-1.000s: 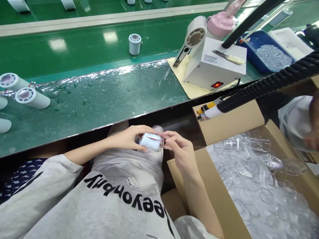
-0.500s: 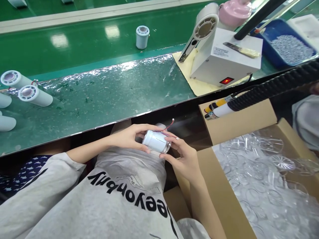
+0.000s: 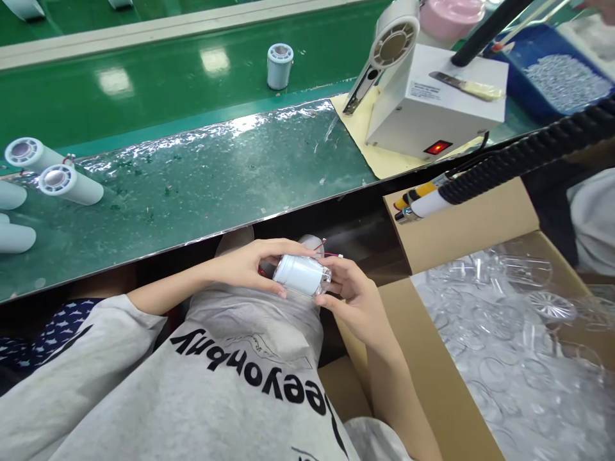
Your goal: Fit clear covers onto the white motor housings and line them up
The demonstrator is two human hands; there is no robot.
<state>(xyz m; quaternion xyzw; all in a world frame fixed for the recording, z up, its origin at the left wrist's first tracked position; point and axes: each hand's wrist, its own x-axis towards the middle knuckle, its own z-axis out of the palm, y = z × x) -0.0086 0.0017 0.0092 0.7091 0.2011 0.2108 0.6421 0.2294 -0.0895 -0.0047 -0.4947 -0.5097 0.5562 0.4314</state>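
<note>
Over my lap I hold a light-blue cylindrical housing (image 3: 300,275) lying on its side. My left hand (image 3: 247,264) is wrapped round its left end, with the thumb along the near side. My right hand (image 3: 355,298) pinches the right end, where a clear plastic part (image 3: 327,279) shows between thumb and fingers. Thin wires (image 3: 331,255) with small white connectors stick out at the far side, close to my right fingertips. Part of the housing is hidden by my fingers.
A cardboard box (image 3: 423,378) of clear plastic cups (image 3: 504,358) stands at right. Above it hang a screwdriver (image 3: 420,208) and black coiled hose (image 3: 528,153). On the green bench (image 3: 216,173) are several similar housings (image 3: 72,184), a white machine (image 3: 432,109), and a blue tray (image 3: 523,83) of small parts.
My right hand has shifted slightly right, and more of the clear plastic part shows at the housing's end. The upright red wire now sits lower. The view has moved a little.
</note>
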